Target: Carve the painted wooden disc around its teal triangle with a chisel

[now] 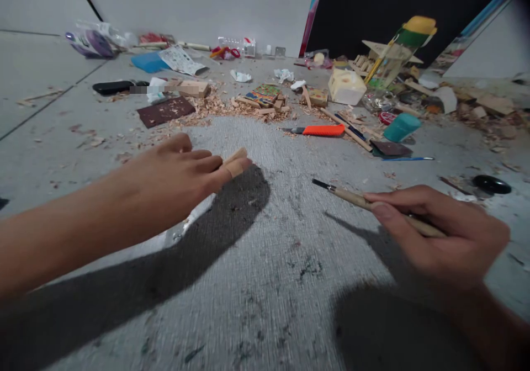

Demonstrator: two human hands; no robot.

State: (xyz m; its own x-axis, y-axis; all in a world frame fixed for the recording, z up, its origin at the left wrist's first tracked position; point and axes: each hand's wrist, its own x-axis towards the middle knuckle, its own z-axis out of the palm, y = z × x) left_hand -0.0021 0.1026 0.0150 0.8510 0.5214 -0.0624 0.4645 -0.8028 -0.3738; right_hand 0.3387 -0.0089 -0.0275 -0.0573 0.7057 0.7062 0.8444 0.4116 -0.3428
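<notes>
My left hand reaches forward over the grey mat, palm down, fingers held together around a small pale wooden piece that sticks out past the fingertips. One fingertip wears a tan bandage. My right hand is lower right, fingers closed on a thin wooden-handled tool with a dark tip that points left. The two hands are apart, with bare mat between them.
Wood shavings lie at the mat's far edge. Beyond are an orange-handled cutter, a brown sandpaper sheet, wooden blocks, a white box, a teal cup, a yellow-capped bottle and a black disc.
</notes>
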